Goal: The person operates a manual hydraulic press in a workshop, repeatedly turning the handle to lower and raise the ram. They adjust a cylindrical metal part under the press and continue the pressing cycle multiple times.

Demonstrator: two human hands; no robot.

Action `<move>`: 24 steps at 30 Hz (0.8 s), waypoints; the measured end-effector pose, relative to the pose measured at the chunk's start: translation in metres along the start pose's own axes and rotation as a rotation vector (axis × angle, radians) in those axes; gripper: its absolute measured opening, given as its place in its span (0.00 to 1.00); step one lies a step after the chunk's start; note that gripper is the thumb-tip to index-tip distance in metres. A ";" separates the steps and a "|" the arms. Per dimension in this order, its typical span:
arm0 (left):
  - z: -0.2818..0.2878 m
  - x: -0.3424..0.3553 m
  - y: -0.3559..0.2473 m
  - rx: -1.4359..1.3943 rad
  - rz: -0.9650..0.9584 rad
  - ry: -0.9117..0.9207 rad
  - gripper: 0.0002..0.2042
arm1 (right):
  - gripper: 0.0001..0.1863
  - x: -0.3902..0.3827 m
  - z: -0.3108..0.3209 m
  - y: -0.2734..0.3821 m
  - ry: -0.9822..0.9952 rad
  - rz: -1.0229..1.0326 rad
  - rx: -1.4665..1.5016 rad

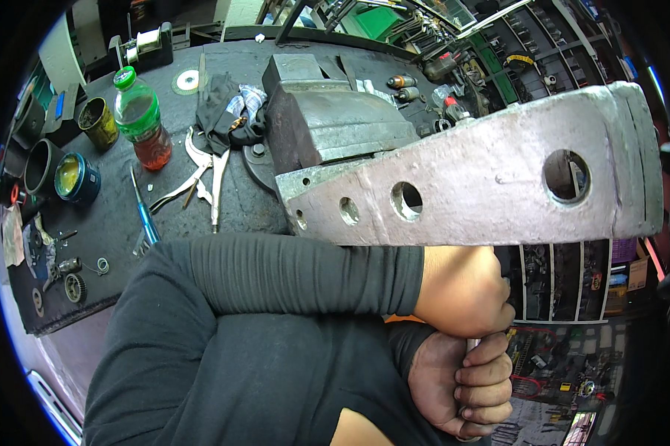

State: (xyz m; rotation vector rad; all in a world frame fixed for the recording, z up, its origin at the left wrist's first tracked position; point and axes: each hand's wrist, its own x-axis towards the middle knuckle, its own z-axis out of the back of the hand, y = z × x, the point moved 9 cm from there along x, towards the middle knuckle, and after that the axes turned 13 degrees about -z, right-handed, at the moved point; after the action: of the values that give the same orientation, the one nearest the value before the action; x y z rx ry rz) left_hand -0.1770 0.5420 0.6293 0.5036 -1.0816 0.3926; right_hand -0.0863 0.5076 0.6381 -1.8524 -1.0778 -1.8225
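Note:
A long tapered metal plate (pixel 491 171), greyish with several round holes, sits at the bench vise (pixel 335 123) and juts out to the right. Below its lower edge is my left hand (pixel 465 290), its dark-sleeved forearm crossing in front of my chest. That hand is closed in a fist; its fingertips and whatever they hold are hidden. Just beneath, my right hand (pixel 461 383) has its fingers curled around a thin metal rod (pixel 473 344), of which only short bits show above and below the grip. The two hands are close together, one above the other.
On the dark workbench (pixel 238 201) lie locking pliers (pixel 201 175), a blue-handled tool (pixel 145 215), a green-capped bottle (pixel 137 119) with red liquid, a blue tub (pixel 77 178) and a yellow can (pixel 97 123). Dark cloth (pixel 220 108) lies beside the vise. Parts shelves (pixel 558 282) stand at right.

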 end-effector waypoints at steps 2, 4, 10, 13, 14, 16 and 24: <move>0.004 0.000 -0.001 0.021 -0.020 -0.054 0.07 | 0.17 0.002 -0.003 0.000 0.026 0.015 -0.024; 0.005 0.000 -0.002 0.024 -0.033 -0.081 0.08 | 0.17 0.004 -0.005 0.001 -0.003 0.009 -0.072; 0.004 0.002 0.001 0.009 -0.022 -0.072 0.08 | 0.16 0.003 0.004 0.000 -0.087 -0.062 -0.001; 0.005 0.004 0.002 0.022 -0.002 -0.066 0.08 | 0.16 0.009 0.004 -0.001 -0.096 -0.100 -0.004; 0.006 0.008 0.005 0.026 0.005 -0.065 0.08 | 0.16 0.014 0.005 -0.003 -0.094 -0.126 0.024; 0.007 0.009 0.006 0.011 0.016 -0.058 0.08 | 0.16 0.027 0.004 -0.005 -0.053 -0.169 0.043; 0.003 0.004 -0.001 -0.035 -0.085 -0.071 0.07 | 0.16 0.012 0.000 -0.001 0.010 -0.099 0.028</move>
State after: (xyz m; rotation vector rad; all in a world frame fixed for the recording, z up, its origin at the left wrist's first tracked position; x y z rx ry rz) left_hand -0.1768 0.5394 0.6336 0.5343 -1.1295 0.2823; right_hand -0.0885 0.5118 0.6493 -1.8018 -1.2044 -1.8590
